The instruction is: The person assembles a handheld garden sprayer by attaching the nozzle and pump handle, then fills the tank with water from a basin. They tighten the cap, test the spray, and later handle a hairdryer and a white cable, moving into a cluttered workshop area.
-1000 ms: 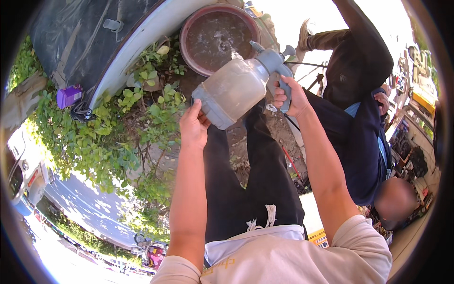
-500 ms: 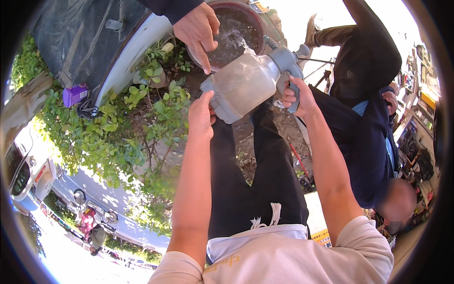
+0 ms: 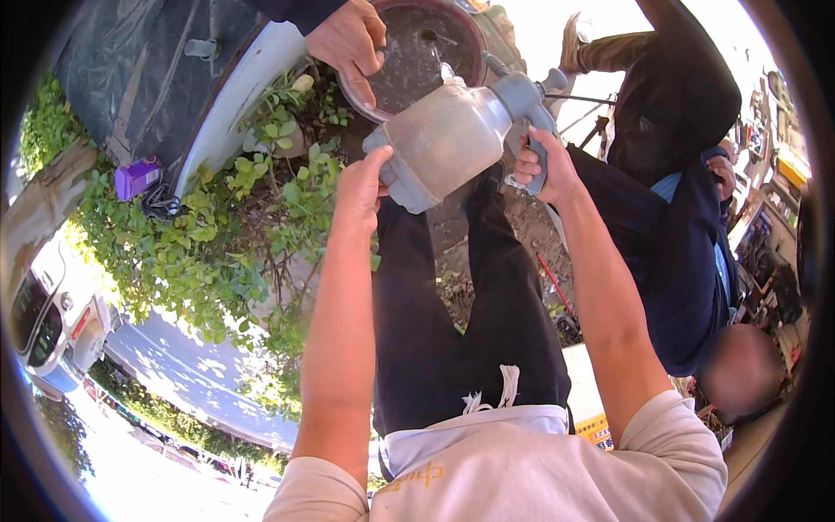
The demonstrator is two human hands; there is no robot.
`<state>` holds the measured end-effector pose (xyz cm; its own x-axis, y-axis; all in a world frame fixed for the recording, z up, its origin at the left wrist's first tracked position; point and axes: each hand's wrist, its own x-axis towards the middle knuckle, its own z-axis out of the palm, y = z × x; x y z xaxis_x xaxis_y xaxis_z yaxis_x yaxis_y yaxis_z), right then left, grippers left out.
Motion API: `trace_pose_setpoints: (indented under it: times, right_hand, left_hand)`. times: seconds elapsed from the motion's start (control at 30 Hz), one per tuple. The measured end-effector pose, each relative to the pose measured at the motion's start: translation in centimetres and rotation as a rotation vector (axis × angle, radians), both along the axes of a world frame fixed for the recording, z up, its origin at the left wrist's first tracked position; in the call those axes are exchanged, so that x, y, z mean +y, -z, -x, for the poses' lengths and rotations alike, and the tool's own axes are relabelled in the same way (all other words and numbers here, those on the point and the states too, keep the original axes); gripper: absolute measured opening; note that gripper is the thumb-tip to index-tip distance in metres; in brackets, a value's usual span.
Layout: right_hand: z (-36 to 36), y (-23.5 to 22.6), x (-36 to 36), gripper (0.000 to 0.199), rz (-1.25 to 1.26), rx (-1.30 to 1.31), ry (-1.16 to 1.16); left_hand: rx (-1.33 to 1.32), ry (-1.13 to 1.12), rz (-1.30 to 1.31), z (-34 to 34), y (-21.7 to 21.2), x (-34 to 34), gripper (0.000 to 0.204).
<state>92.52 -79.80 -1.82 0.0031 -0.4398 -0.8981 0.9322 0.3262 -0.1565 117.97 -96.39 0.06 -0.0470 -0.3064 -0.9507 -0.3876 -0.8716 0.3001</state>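
Between my hands lies a translucent pump spray bottle point(image 3: 448, 139) with a grey base and grey head, tilted on its side. My left hand point(image 3: 358, 184) grips the grey base, thumb on top. Around the grey handle at the other end, the fingers of my right hand point(image 3: 546, 165) are wrapped. Water runs from an opening on the bottle's upper side toward a round reddish tub point(image 3: 481, 54) of water just beyond it. Another person's hand point(image 3: 350, 43), in a dark sleeve, hangs over the tub's left rim, pointing downward.
Leafy green plants point(image 3: 209, 252) grow on the left beside a pale curved edge point(image 3: 230, 96). A purple container point(image 3: 137, 177) and a dark sheet point(image 3: 130, 61) are there too. To the right, a person in dark clothes point(image 3: 687, 252) sits close by. A thin red rod point(image 3: 555, 283) lies on the ground.
The spray bottle and both my hands have shifted slightly left and toward the tub. The other person's hand has moved up and left, away from the bottle's base.
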Motion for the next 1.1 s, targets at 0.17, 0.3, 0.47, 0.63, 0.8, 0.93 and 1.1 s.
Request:
trace_pose_setpoints:
  times: [0.17, 0.3, 0.47, 0.63, 0.8, 0.93, 1.1]
  right_hand:
    - [0.1, 0.7, 0.0, 0.024, -0.002, -0.074, 0.018]
    - [-0.3, 1.1, 0.1, 0.025, -0.004, -0.105, 0.010]
    - [-0.7, 1.8, 0.4, 0.027, 0.022, -0.157, 0.035]
    - [-0.9, 1.7, 0.4, 0.026, 0.042, -0.214, 0.067]
    - [-0.9, 1.9, 0.4, 0.027, 0.062, -0.237, 0.061]
    - [-0.9, 1.9, 0.3, 0.027, 0.067, -0.245, 0.058]
    - [-0.8, 2.1, 0.1, 0.027, 0.063, -0.262, 0.055]
  left_hand:
    - [0.112, -0.093, 0.015, -1.1, -0.5, 0.5, 0.020]
    - [0.144, -0.159, 0.046, -2.1, -0.4, 0.7, 0.017]
    - [0.184, -0.233, 0.022, -3.0, -0.9, 0.5, 0.015]
    - [0.203, -0.245, 0.032, -3.1, -2.1, 0.2, 0.012]
    - [0.220, -0.253, 0.041, -3.4, -2.2, 0.2, 0.012]
    - [0.221, -0.251, 0.053, -3.5, -2.4, 0.3, 0.011]
    - [0.212, -0.260, 0.055, -3.5, -2.4, 0.4, 0.012]
